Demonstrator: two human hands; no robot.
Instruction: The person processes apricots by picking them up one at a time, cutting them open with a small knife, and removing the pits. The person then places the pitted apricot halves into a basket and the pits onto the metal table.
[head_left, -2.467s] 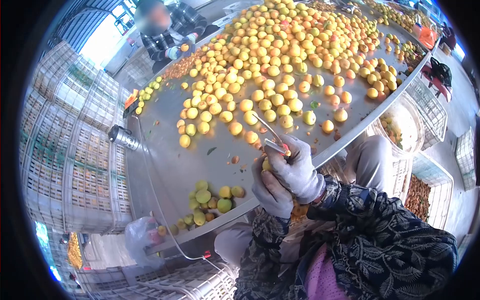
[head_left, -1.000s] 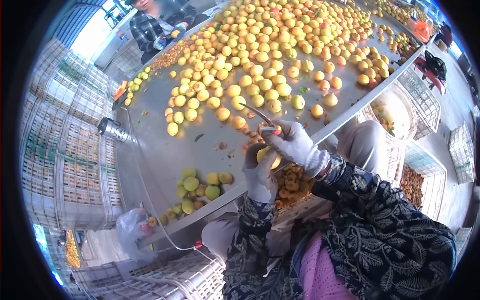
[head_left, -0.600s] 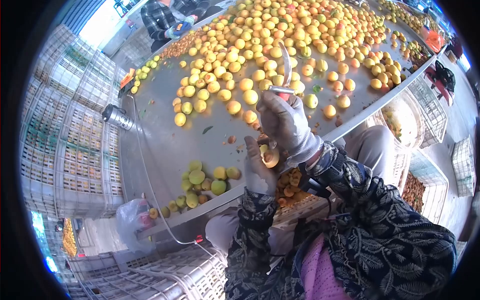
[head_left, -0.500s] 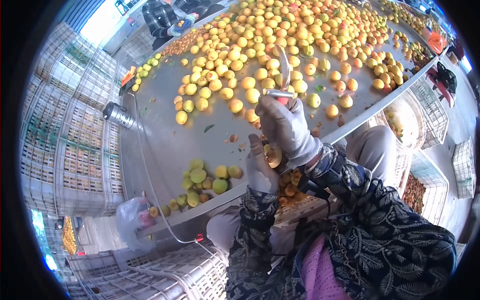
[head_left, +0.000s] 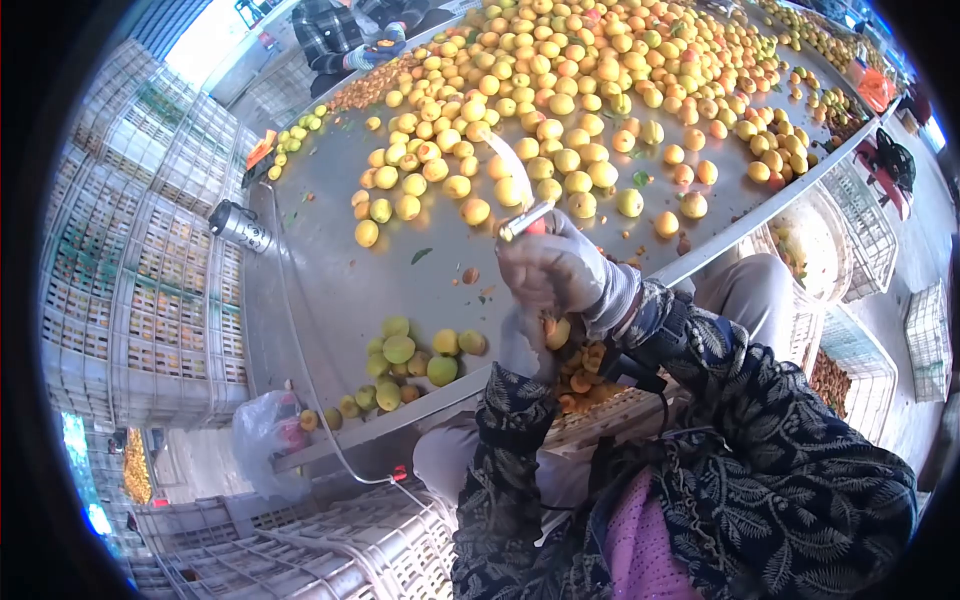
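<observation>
My right hand [head_left: 560, 265], in a pale glove, is closed around the red handle of a knife [head_left: 512, 170]. Its curved blade points up and away over the metal table [head_left: 350, 290], and a metal piece sits across its base. Just below, my gloved left hand [head_left: 522, 345] is smeared by motion and partly covered by the right. An apricot [head_left: 557, 332] shows at the left hand's fingers, apparently held there. Beneath the hands, cut apricot pieces [head_left: 580, 380] lie in a crate by the table edge.
A large heap of apricots [head_left: 560, 90] spreads over the far table. Greener fruit [head_left: 398, 350] lies near the front edge. A grey tumbler [head_left: 238, 228] stands at the left beside stacked plastic crates [head_left: 150, 270]. Across the table is another person's gloved hand [head_left: 375, 52].
My right hand has turned and shifted slightly left and down, swinging the knife blade leftward. The left hand has moved slightly under it. Across the table, the other person's hand has shifted.
</observation>
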